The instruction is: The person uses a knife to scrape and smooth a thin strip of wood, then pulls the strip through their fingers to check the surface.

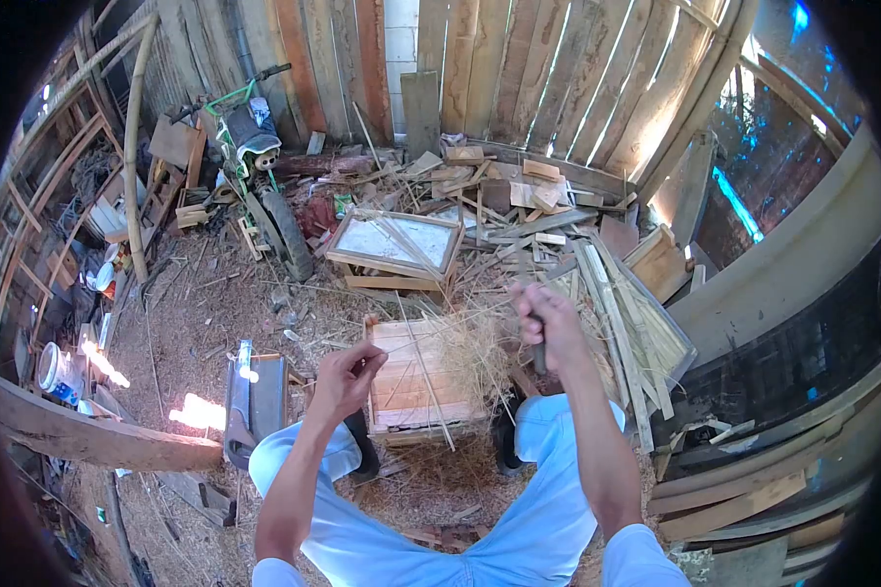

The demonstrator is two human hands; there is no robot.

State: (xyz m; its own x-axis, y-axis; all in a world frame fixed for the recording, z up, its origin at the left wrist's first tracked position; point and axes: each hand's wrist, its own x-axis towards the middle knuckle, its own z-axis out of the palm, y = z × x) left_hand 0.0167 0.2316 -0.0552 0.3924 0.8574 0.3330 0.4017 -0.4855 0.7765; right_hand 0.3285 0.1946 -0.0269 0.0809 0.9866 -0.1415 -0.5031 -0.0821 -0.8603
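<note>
My right hand [555, 328] is wrapped round the dark handle of a knife [538, 354]; its blade points away from me and is blurred. On the other side, my left hand [346, 380] is closed in a pinch on one end of a thin strip [436, 330], which looks like split bamboo or cane and runs across towards the knife hand. Between my knees lies a low slatted wooden board [423, 367]. A tangle of fine shavings [475, 357] covers its right side, and a longer thin stick [424, 367] lies slantwise over it.
A framed white panel [396, 241] lies beyond the board, before a heap of wood scraps [519, 186]. A motorbike [264, 186] stands at the back left. A saw [239, 421] is near my left knee. Long planks [612, 328] lie to the right.
</note>
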